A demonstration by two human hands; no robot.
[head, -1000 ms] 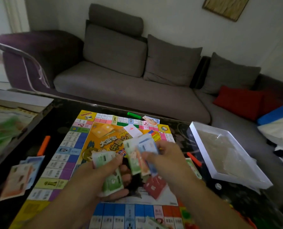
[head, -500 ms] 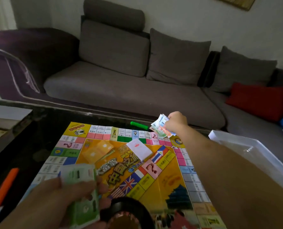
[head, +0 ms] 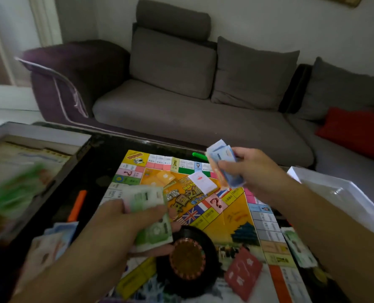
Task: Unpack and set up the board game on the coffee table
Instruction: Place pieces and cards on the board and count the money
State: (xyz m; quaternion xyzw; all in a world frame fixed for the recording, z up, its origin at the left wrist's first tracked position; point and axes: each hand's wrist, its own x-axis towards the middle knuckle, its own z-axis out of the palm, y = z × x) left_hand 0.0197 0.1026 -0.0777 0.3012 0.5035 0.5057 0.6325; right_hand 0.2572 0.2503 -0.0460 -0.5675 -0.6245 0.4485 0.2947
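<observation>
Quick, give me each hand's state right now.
Left hand: grips green play notes.
Right hand: holds blue and orange play notes.

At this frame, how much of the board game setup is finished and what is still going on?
Done: the board lies unfolded on the coffee table, with the spinner and card stacks on it. In hand: the left hand holds green play money and the right hand a mixed wad of notes, apparently mid-sorting. Left: distributing these notes; loose bills lie at the table's left.

Dim room, perhaps window-lit from left; motion-blurred, bowed edges.
</observation>
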